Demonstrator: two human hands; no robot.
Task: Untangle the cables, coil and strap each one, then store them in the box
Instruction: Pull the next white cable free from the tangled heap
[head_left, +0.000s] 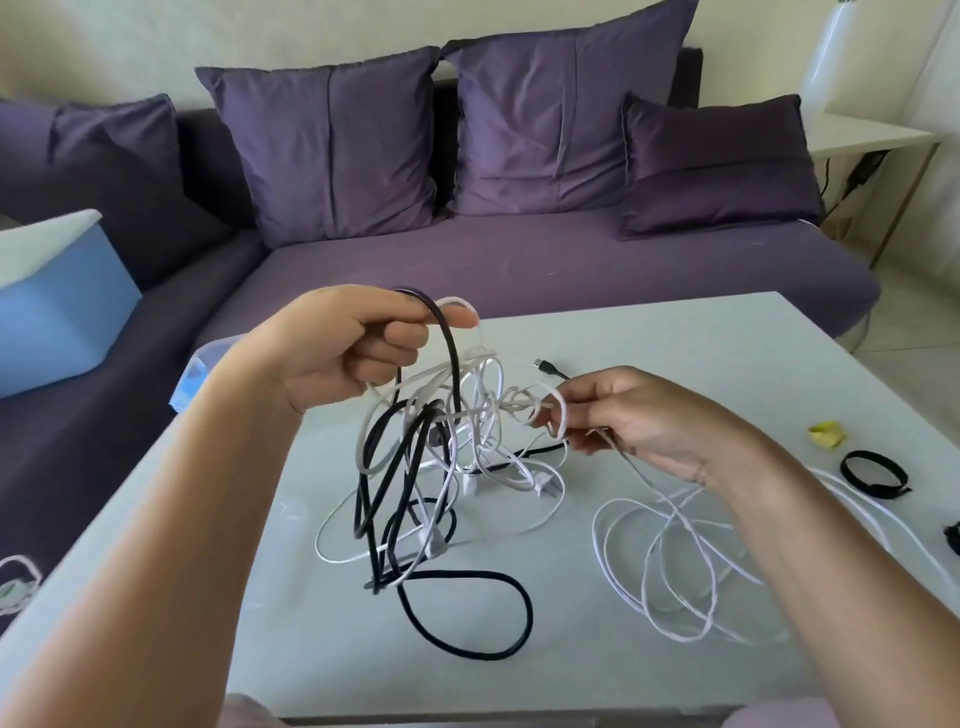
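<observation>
A tangle of black and white cables hangs over the pale table. My left hand holds it up, fingers curled round a thick black cable and a white loop at the top. My right hand pinches a white cable at the knot's right side; that cable trails down into loose loops on the table. A black loop of the thick cable lies on the table in front. A black plug end sticks out behind the knot.
A black strap and a yellow scrap lie at the table's right edge. A clear box shows behind my left arm, and a blue box sits on the purple sofa. A white side table stands far right.
</observation>
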